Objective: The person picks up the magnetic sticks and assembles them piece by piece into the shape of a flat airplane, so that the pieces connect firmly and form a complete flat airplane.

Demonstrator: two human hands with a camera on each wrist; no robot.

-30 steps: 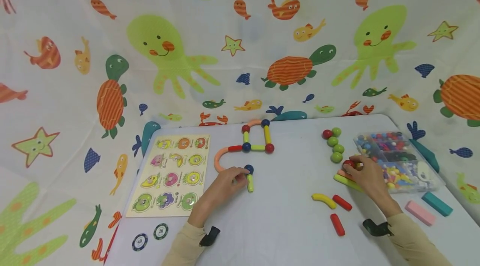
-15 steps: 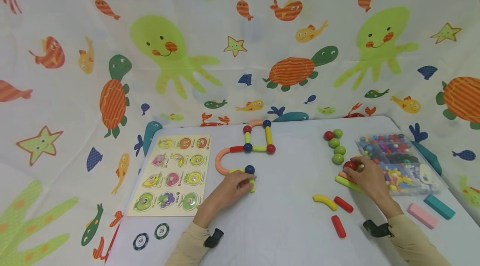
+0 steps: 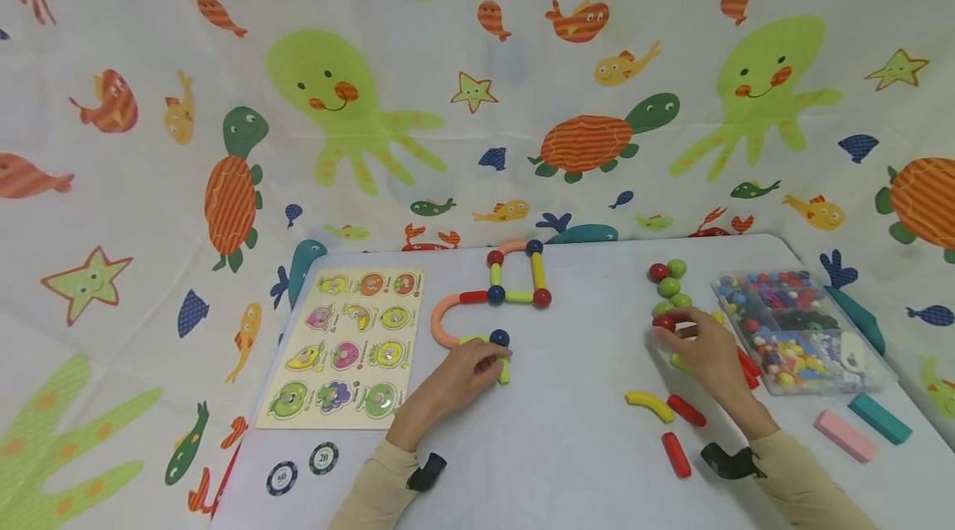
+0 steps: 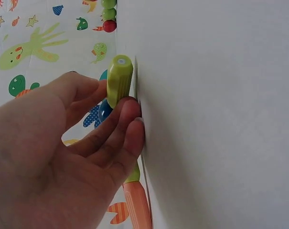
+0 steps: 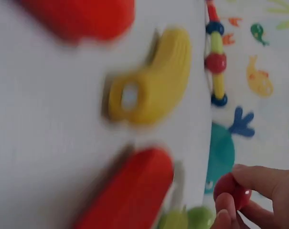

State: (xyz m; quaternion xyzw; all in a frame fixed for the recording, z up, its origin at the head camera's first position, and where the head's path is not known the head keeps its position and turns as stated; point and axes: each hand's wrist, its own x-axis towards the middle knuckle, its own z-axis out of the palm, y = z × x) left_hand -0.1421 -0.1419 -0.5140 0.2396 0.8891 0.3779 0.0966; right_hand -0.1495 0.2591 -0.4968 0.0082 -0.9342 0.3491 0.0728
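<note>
My left hand (image 3: 457,378) pinches a short light green magnetic stick (image 4: 119,81) between thumb and fingers. A dark blue ball (image 3: 499,337) sits at the stick's far end. From that ball another green stick leads to a curved peach stick (image 3: 442,323), part of a chain with a red stick (image 3: 473,297) and a four-sided loop of sticks and balls. On the right, my right hand (image 3: 705,354) holds a red ball (image 5: 232,191) between thumb and fingertips, close to a row of green balls (image 3: 669,287). Several loose sticks lie partly hidden behind this hand.
A fruit puzzle board (image 3: 339,347) lies at left, with two poker chips (image 3: 324,458) in front. A yellow curved stick (image 3: 649,406) and two red sticks (image 3: 676,454) lie near the right hand. Further right are a compartment box (image 3: 802,331) of beads and pink (image 3: 845,435) and teal blocks (image 3: 880,418).
My left hand has shifted from beside the blue ball down onto the green stick. The right hand has carried the red ball leftward from the loose sticks, uncovering some of them.
</note>
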